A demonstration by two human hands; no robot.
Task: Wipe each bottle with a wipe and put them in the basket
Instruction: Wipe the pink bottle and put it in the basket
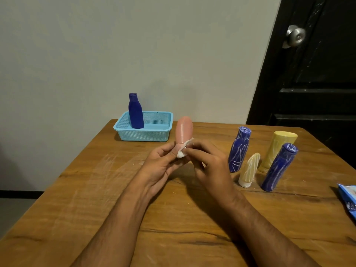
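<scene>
My left hand (163,162) grips the lower end of a pink bottle (184,130), which points up and away above the table's middle. My right hand (208,160) pinches a small white wipe (183,151) against the bottle's lower part. A clean dark blue bottle (135,112) stands upright in the light blue basket (142,134) at the back of the table. To the right stand two blue bottles (238,149) (278,167) streaked with white marks, a small cream bottle (248,170) with white marks, and a yellow bottle (277,149).
A blue wipes packet (348,199) lies at the table's right edge. The wooden table (96,189) has faint white smears on its left half. A grey wall runs behind, and a black door with a round knob (295,36) stands at the right.
</scene>
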